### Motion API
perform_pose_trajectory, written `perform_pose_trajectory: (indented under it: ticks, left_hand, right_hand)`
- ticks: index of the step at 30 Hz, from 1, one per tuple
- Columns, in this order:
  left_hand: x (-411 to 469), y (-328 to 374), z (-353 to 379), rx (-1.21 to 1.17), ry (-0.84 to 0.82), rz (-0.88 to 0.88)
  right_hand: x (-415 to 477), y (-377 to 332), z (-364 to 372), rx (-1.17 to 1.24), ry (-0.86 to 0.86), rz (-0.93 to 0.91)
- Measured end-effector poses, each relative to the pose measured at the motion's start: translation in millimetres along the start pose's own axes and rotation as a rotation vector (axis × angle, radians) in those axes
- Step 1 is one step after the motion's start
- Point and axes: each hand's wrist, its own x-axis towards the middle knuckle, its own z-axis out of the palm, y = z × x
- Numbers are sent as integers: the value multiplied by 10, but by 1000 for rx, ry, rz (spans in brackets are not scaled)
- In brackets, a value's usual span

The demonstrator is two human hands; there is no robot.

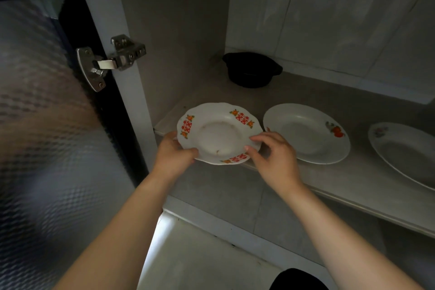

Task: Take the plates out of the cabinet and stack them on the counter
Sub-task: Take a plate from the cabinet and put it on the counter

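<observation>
Scalloped plate (220, 133) at near shelf (353, 172) edge, left hand (175, 154) gripping its left rim, right hand (274, 154) pinching right rim, two plates right.

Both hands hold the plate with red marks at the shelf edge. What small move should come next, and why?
Probably draw the plate toward you, off the shelf: left hand and right hand grip its rim, and it overhangs the edge.

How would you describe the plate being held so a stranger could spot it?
On the open cabinet's shelf, in front of a black pot, are three white plates. The leftmost plate is gripped by the left hand and right hand. Only it has a scalloped rim with red characters; the middle plate and right plate are smooth-rimmed.
</observation>
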Motion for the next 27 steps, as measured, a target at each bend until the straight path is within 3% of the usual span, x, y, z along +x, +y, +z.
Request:
perform_pose_trajectory:
  ticks: [7,22,27]
  left_hand:
    - [170,-9,1,55,65,37]
    - [103,47,-98,98,24,51]
    - [28,-16,-176,-15,23,-5]
  right_hand:
    - [143,-23,7,-4,-9,88]
    - [44,-159,49,119,8,278]
    - [18,-231,40,185,-32,386]
